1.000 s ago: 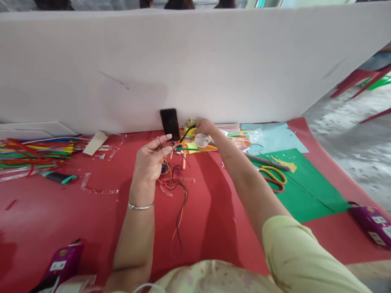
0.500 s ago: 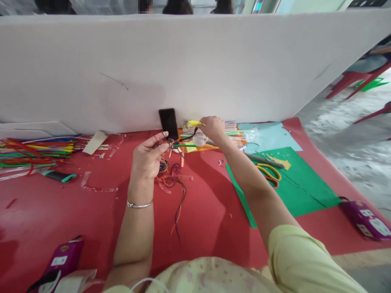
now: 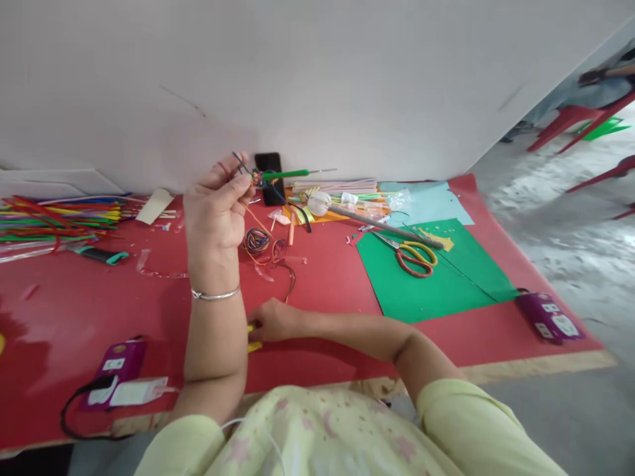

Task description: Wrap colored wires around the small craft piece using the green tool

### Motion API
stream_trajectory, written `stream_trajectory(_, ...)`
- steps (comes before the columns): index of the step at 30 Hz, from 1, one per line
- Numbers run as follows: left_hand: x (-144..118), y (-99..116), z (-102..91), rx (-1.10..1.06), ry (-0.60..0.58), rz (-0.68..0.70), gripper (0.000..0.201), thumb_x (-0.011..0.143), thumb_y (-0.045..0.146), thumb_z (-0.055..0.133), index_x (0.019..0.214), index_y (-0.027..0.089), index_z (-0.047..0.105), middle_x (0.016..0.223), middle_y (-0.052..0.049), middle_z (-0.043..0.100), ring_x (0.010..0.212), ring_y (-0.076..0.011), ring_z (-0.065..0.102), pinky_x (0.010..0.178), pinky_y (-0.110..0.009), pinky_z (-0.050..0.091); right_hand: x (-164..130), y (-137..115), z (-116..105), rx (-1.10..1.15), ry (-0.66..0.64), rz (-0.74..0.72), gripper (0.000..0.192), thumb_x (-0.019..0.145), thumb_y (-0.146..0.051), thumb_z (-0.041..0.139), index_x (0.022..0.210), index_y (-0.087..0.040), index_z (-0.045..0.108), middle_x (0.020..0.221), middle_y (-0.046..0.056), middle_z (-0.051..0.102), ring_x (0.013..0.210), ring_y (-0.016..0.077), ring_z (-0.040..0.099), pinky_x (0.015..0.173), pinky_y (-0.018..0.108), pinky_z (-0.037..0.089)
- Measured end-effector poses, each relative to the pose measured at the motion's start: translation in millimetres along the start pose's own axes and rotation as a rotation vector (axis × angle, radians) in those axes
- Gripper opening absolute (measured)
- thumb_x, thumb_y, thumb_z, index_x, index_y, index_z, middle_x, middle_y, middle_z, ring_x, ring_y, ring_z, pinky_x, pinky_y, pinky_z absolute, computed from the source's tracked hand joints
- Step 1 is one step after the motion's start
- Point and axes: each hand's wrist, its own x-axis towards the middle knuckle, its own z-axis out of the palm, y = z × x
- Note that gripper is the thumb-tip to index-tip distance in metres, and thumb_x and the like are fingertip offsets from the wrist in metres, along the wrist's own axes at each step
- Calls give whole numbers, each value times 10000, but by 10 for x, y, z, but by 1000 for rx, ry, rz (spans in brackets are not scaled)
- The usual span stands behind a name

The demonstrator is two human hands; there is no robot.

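Note:
My left hand [image 3: 218, 205], raised in front of the white panel, pinches a small knotted bundle of multicoloured cord [image 3: 258, 178]. A green-handled crochet hook [image 3: 285, 175] with a thin metal shaft sticks out of that bundle to the right. Loose cord [image 3: 256, 242] lies coiled on the red table below. Low and near my body, my right hand [image 3: 272, 320] is closed on a crumpled yellow piece [image 3: 254, 345], partly hidden behind my left forearm. Its exact kind does not show.
A dark phone [image 3: 268, 192] leans on the white panel [image 3: 347, 86]. Scissors [image 3: 414, 258] lie on green sheet [image 3: 426, 297], with a white-tipped stick [image 3: 387, 225] behind. Coloured pipe cleaners [image 3: 59, 218] and a teal-black handle [image 3: 106, 255] are left. Purple boxes [image 3: 548, 317] sit near the edge.
My right hand has come from the back of the table towards my body with the yellow piece. My left hand has risen, lifting the cord bundle and crochet hook. The view has tilted down.

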Motion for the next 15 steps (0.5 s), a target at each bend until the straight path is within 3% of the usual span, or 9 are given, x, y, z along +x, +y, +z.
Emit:
stream_trajectory(3, -73, -104, -96, -2, 27, -63, 258, 701, 180, 1023, 915, 234, 889, 1157, -57, 872, 865, -156, 763, 716, -273, 629, 11, -56, 118, -28, 21, -47, 270, 969, -292, 805, 1178, -135, 870, 953, 55, 853, 815, 148, 717, 701, 221, 441)
stream_trajectory(6, -78, -208, -160, -25, 40, -95, 292, 661, 169, 1020, 916, 234, 895, 1081, -53, 870, 849, -136, 766, 712, -240, 615, -11, -77, 99, -108, -45, -90, 333, 954, -381, 820, 1154, -120, 872, 957, 90, 871, 774, 166, 714, 665, 236, 448)
stream_trajectory(10, -43, -225, -102, -44, -7, -129, 268, 652, 153, 1012, 883, 202, 885, 1125, -81, 869, 846, -123, 757, 697, -213, 595, 22, -112, 92, -262, -98, -93, 359, 963, -439, 808, 1067, -105, 889, 951, 136, 879, 733, 191, 727, 612, 269, 436)
stream_trajectory(15, -20, -166, -19, -51, -33, -127, 289, 637, 171, 1016, 900, 205, 901, 1085, -60, 869, 800, -105, 722, 708, -202, 609, 41, -118, 191, -289, -80, -181, 292, 963, -384, 827, 1013, -102, 885, 1096, 179, 890, 845, 221, 787, 683, 279, 507)
